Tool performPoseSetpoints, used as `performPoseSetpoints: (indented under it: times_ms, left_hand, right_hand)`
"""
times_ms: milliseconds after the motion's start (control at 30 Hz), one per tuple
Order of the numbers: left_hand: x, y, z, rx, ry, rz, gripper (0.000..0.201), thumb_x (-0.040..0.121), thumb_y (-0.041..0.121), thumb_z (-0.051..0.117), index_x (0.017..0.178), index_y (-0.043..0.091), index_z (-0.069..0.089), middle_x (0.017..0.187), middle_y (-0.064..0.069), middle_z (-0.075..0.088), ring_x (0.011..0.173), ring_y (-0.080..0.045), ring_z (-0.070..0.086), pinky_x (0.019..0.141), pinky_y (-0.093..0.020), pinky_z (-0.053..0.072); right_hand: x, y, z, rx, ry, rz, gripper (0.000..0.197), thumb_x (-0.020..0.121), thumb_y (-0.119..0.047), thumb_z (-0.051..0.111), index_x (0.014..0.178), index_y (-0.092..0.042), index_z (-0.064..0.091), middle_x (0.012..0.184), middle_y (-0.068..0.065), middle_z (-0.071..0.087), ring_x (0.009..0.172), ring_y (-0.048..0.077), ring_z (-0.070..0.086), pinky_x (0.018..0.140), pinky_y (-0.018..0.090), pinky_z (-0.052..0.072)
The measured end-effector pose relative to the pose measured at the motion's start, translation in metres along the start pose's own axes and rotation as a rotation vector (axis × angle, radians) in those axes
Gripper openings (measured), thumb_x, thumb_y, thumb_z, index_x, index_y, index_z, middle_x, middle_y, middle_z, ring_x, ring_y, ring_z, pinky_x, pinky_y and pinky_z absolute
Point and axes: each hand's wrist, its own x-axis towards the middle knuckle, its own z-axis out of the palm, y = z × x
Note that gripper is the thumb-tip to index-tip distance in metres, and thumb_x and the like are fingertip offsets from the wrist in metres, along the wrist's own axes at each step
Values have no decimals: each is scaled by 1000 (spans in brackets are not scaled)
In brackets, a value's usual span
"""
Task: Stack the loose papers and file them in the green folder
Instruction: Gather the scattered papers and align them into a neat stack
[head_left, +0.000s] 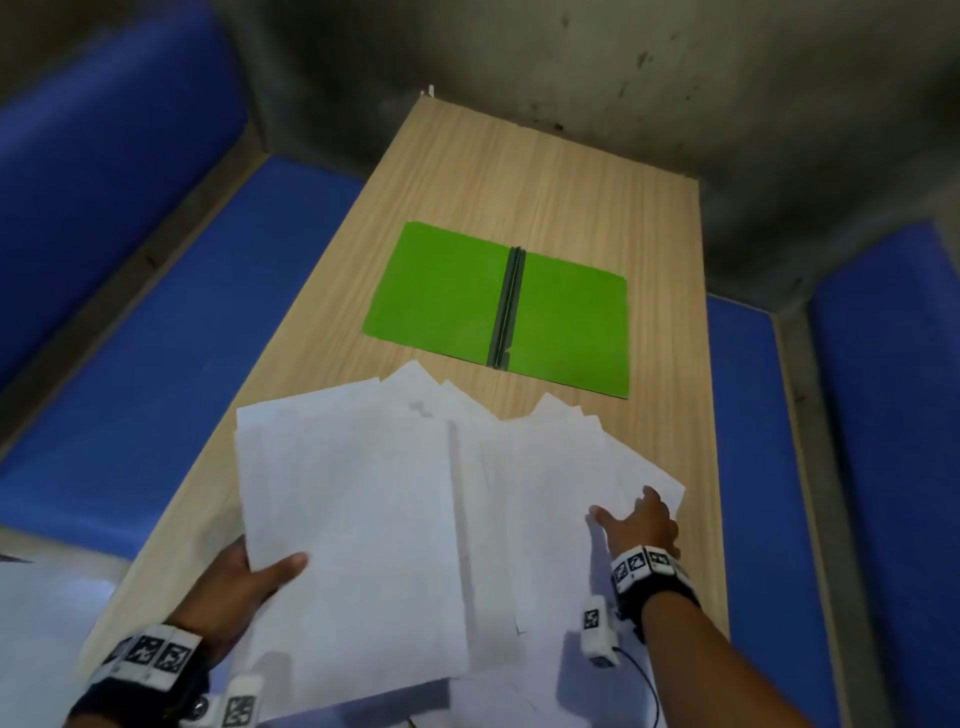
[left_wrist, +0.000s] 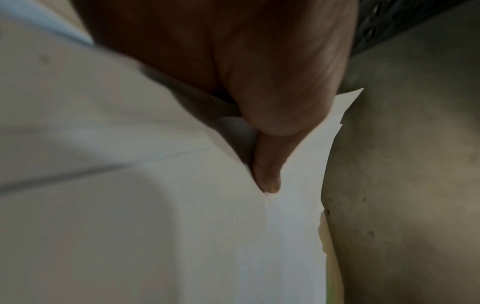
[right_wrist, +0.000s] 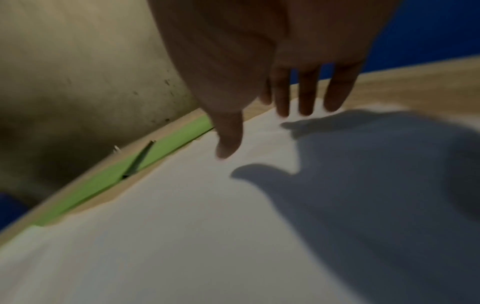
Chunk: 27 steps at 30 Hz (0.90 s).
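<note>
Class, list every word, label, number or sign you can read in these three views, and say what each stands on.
None can be read.
Wristbands: black-and-white square marker patterns, no letters or numbers.
Loose papers: one faint grey mark near the far edge, too blurred to read.
Green folder: plain, no print showing.
Both wrist views: no text.

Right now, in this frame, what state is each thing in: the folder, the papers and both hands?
green folder: open flat on the wooden table, spine up the middle, no paper in it.
loose papers: fanned out unevenly near the table's front, not squared.
left hand: grips the left sheaf, thumb on top.
right hand: fingers straight, spread over the right sheets, gripping nothing.
</note>
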Motion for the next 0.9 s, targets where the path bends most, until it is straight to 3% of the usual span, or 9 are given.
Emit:
performPoseSetpoints:
  times_ms: [167, 233, 300, 367, 400, 500, 633, 833, 900]
  left_hand:
    - [-15, -5, -35, -22, 164, 24, 42, 87, 2, 68, 127, 7, 60, 113, -14, 72, 105, -35, 67, 91, -48, 50]
    - [-21, -6, -43, -26, 197, 29, 39, 89, 2, 67, 126, 8, 60, 110, -10, 72, 103, -32, 66, 90, -45, 49]
    - [-24, -8, -50, -21, 216, 37, 37, 89, 3, 67, 125, 10, 62, 108, -5, 72, 105, -31, 65, 88, -43, 49]
    - [-25, -13, -55, -21, 227, 36, 40, 88, 4, 68, 127, 10, 60, 110, -6, 72, 107, -32, 65, 91, -46, 49]
    - [-26, -16, -56, -27, 231, 34, 42, 88, 4, 68, 129, 9, 59, 113, -8, 71, 108, -32, 65, 93, -47, 48]
    - [-28, -22, -55, -9, 225, 48, 42, 89, 6, 67, 131, 11, 59, 115, -7, 70, 108, -29, 64, 95, -45, 46]
    - [-26, -31, -52, 91, 179, 76, 48, 88, 13, 72, 134, 18, 57, 118, -2, 70, 112, -28, 64, 99, -50, 46]
    - [-20, -35, -36, 135, 105, 49, 54, 82, 23, 78, 132, 18, 60, 116, -4, 73, 106, -28, 68, 98, -54, 49]
    - [-19, -33, -26, 122, 51, 38, 59, 76, 32, 82, 130, 22, 61, 114, 1, 75, 105, -26, 69, 97, -53, 50]
  right_hand:
    - [23, 6, 9, -158, -211, -67, 96, 54, -39, 88, 135, -19, 39, 129, 10, 57, 122, 31, 51, 103, 49, 40]
    - [23, 6, 14, -105, -237, -68, 76, 56, -28, 87, 122, -18, 50, 115, 10, 63, 110, 31, 59, 99, 46, 46]
    - [17, 2, 14, -85, -237, -127, 39, 64, -21, 82, 95, -12, 61, 96, 9, 67, 97, 31, 65, 89, 42, 53]
    - [11, -2, 12, -41, -246, -174, 20, 74, -19, 77, 81, -10, 60, 90, 8, 66, 93, 31, 66, 84, 35, 54]
    - [8, -3, 9, -16, -263, -189, 18, 78, -18, 75, 87, -9, 62, 98, 10, 67, 97, 30, 64, 84, 32, 52]
    - [4, -2, -6, 49, -319, -229, 47, 83, -18, 72, 125, -4, 57, 125, 12, 61, 112, 29, 58, 93, 33, 46]
    - [-1, 11, -48, 206, -322, -324, 35, 84, -4, 69, 118, -8, 63, 107, 9, 68, 102, 26, 62, 86, 30, 43]
    - [-14, 48, -102, 490, -252, -308, 31, 78, -8, 76, 107, -16, 69, 106, 4, 72, 101, 26, 67, 95, 45, 49]
    - [-26, 55, -113, 605, -234, -291, 31, 80, -5, 72, 110, -12, 67, 106, 8, 72, 96, 21, 69, 89, 39, 54]
